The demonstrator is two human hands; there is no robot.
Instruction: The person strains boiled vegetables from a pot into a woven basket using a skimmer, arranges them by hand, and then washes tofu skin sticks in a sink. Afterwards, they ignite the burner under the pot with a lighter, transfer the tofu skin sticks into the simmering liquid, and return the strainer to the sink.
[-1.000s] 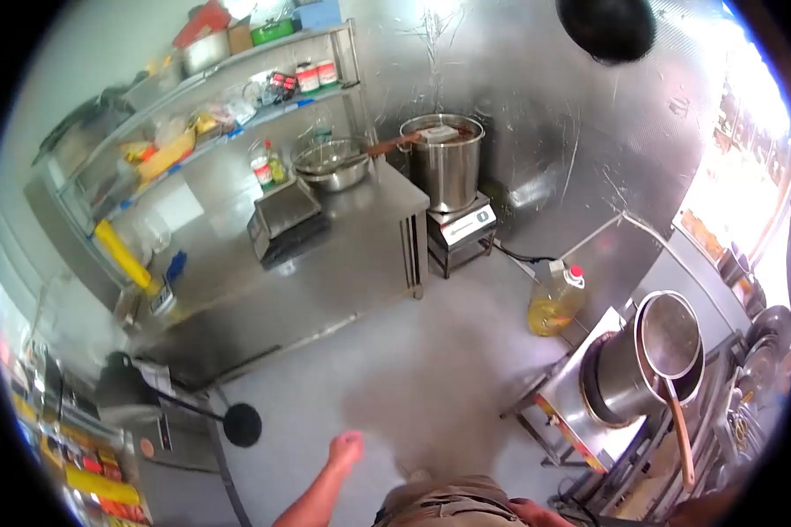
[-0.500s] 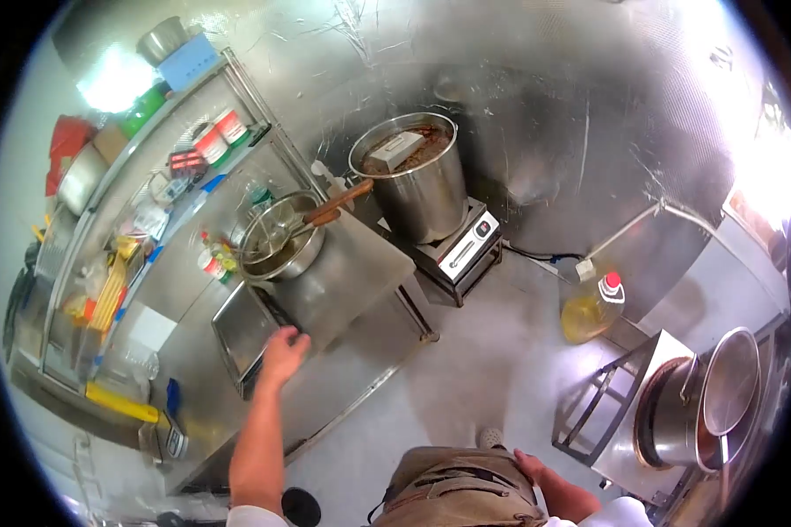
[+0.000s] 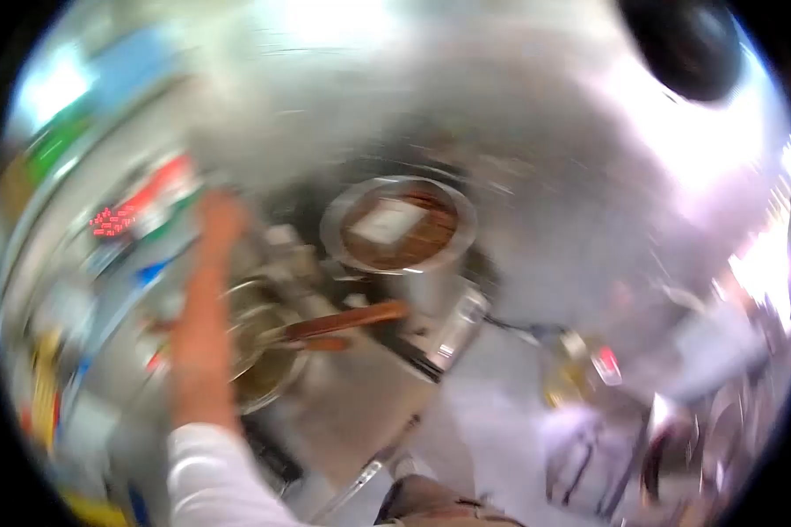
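Observation:
Motion blurs the head view. My left hand (image 3: 223,215) is stretched up toward the shelf, close to the red and white containers (image 3: 163,189); its fingers are smeared, and whether it touches anything cannot be made out. Below the forearm, a metal bowl (image 3: 268,382) holds a strainer, and wooden handles (image 3: 347,322) stick out over its right side. To the right of my left hand stands the large pot (image 3: 334,230) with dark reddish-brown contents and a pale block (image 3: 388,221) on top. My right hand is out of view.
An electric burner (image 3: 457,329) sits beneath the large pot. On the floor at the right is an oil bottle with a red cap (image 3: 605,365). A dark round object (image 3: 690,44) hangs at the top right. Blurred cookware lies at the lower right.
My left hand has risen from above the steel counter to the shelf. The view has turned and come closer to the bowl and large pot. My right hand has left the view.

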